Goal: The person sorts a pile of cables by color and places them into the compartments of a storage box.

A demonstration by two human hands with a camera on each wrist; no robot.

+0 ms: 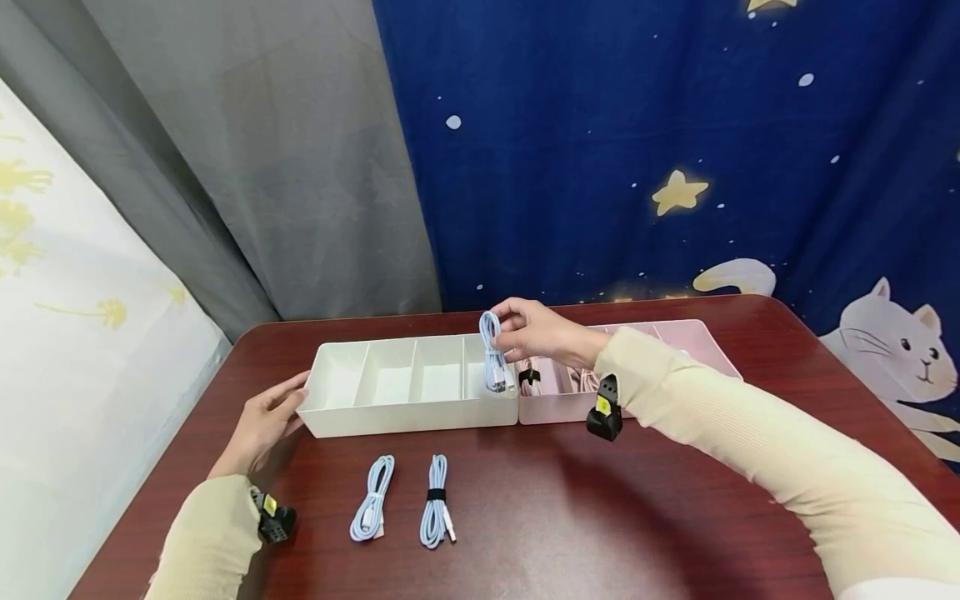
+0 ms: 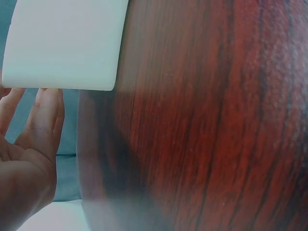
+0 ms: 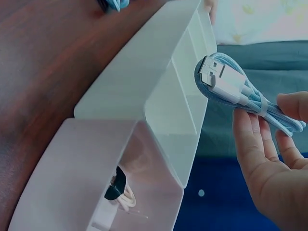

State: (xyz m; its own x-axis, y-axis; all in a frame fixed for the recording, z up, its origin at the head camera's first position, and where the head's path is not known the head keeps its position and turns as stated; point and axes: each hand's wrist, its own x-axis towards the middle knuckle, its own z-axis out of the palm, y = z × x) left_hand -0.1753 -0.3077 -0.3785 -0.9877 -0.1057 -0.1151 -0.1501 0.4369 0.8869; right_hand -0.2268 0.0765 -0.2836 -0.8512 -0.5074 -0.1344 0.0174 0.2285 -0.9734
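Blue cable (image 1: pixel 492 354), coiled and with its plug end down, is in my right hand (image 1: pixel 536 329), pinched between thumb and fingers. Nearest me, two more coils lie side by side on the dark red-brown table (image 1: pixel 525 517), just apart: a loose-looped blue coil (image 1: pixel 372 498) and a black-strapped blue coil (image 1: pixel 433 508). To their left, near the table's edge, my left hand (image 1: pixel 264 419) touches the left end of the white tray (image 1: pixel 412 417) with extended fingers, grasping nothing.

That tray has four compartments in a row. I hold the cable up at the rightmost one; whether its plug is below the rim I cannot tell. Against the tray's right end, touching it, sits the pink tray (image 1: pixel 555 408), partly behind my right forearm. Its first compartment holds a pink cable (image 1: pixel 530 379) with a black strap, and more pale cord shows in the next.

Beyond the table hang a grey curtain (image 1: pixel 300 150) and, to its right, a blue curtain (image 1: pixel 562 150) with stars and a cat.
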